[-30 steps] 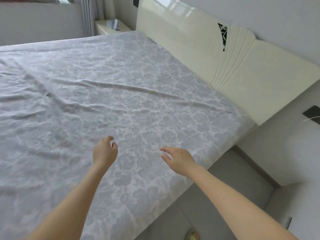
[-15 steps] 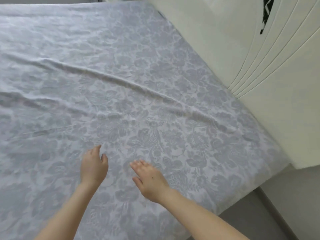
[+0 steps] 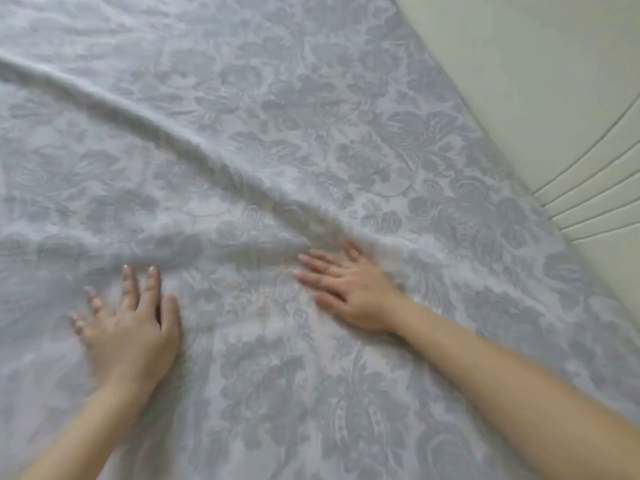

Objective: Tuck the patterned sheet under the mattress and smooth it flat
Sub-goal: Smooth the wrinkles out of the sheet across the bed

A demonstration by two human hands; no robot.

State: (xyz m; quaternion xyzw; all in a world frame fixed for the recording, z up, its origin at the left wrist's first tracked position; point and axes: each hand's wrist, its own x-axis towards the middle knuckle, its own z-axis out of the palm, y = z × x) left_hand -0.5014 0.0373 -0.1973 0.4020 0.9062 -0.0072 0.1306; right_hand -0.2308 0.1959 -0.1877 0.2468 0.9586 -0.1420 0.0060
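Left hand (image 3: 128, 327) palm down on the patterned sheet (image 3: 311, 116), fingers (image 3: 152, 282) straight and fanned wide, holding nothing. Some motion blur along its outer edge. Right hand (image 3: 349, 292) likewise flat and spread, fingers (image 3: 318, 263) pointing up and to the left, nothing gripped. Hands lie well apart, left nearer the camera.

Sheet covers the mattress across the whole view and runs up to the cream headboard (image 3: 536, 81) on the right. Mattress itself is hidden beneath it. Long raised fold (image 3: 194, 147) crosses the sheet diagonally from upper left down to the right hand, whose fingertips touch its near side. Shallower wrinkles (image 3: 104, 244) sit just beyond the left fingertips. Cloth between the wrists looks fairly flat.

Step in hand, as judged: smoothing, not tucking. No sheet edge is pinched, and the bedside edge is out of view, so I cannot tell whether it is tucked.

Next move likely calls for both palms to press lightly and sweep outward across the fold, pushing the slack toward an edge rather than along the ridge. Even pressure matters, since too much drag would bunch new wrinkles ahead of the fingers. Slack gathered at the edge would then need tucking under.
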